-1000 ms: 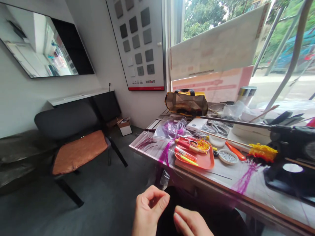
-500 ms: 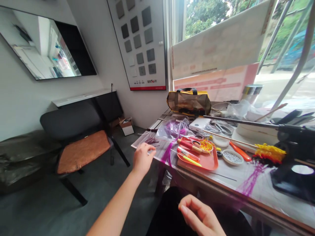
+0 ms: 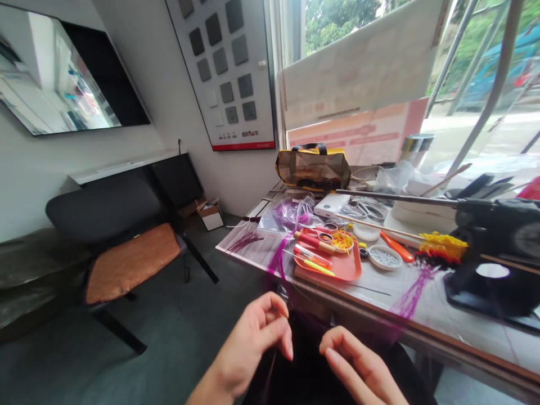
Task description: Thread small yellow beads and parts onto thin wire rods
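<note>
My left hand [image 3: 257,337] is low in front of me over my dark lap, thumb and fingertips pinched on what looks like a thin purple strand [image 3: 270,368]. Just to its right, my right hand [image 3: 358,368] has its fingers curled; whether it holds anything is hidden. Both hands are short of the table edge [image 3: 379,323]. On the table, loose purple strands [image 3: 278,259] hang over the near edge, with a darker tuft [image 3: 247,242] beside them. An orange tray [image 3: 350,273] holds small tools and yellow rubber bands.
A clear plastic bag [image 3: 291,216], a white dish of beads [image 3: 383,257], a yellow fibre bundle [image 3: 442,246], a black device [image 3: 493,281] and a yellow bag [image 3: 312,169] crowd the table. A chair with an orange cushion [image 3: 126,264] stands at left.
My left hand reached out to the purple strands at the table's left end, then drew back to my lap, pinched. My right hand stayed low. The view shifted slightly.
</note>
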The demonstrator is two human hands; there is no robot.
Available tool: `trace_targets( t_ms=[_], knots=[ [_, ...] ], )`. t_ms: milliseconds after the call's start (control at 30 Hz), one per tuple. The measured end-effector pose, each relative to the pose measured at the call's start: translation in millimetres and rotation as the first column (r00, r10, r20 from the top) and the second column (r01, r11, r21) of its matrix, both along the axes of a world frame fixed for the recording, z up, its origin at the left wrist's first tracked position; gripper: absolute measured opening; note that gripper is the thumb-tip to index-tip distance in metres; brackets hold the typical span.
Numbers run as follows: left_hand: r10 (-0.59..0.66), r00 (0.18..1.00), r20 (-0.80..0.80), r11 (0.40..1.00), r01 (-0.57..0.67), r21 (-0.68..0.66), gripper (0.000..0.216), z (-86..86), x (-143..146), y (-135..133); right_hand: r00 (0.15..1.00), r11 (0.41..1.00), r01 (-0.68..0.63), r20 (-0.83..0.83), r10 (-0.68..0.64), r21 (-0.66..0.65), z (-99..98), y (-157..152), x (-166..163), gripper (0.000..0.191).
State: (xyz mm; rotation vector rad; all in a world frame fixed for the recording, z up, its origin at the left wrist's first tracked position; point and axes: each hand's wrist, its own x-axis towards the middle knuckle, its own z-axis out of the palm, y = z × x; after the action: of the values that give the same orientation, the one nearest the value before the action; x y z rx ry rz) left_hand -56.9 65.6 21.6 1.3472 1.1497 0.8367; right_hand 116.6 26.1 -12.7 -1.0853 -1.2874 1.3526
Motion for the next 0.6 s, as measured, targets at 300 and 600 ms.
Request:
trace_targets(
  t_ms=[300,600],
  knots=[
    [0.059,0.888,0.456,0.970,0.058,-0.237,0.036,-44.7,16,-50,0.978,0.976,-0.208,-0.016,0.207,-0.057,-7.3,-9,-12,0.030],
    [0.115,0.975,0.191,0.976,-0.076,-0.202,0.033,-40.7,17,-54,0.936,0.963,-0.176,0.338,0.099,0.205,-23.2,-12,-6,0.025]
  ],
)
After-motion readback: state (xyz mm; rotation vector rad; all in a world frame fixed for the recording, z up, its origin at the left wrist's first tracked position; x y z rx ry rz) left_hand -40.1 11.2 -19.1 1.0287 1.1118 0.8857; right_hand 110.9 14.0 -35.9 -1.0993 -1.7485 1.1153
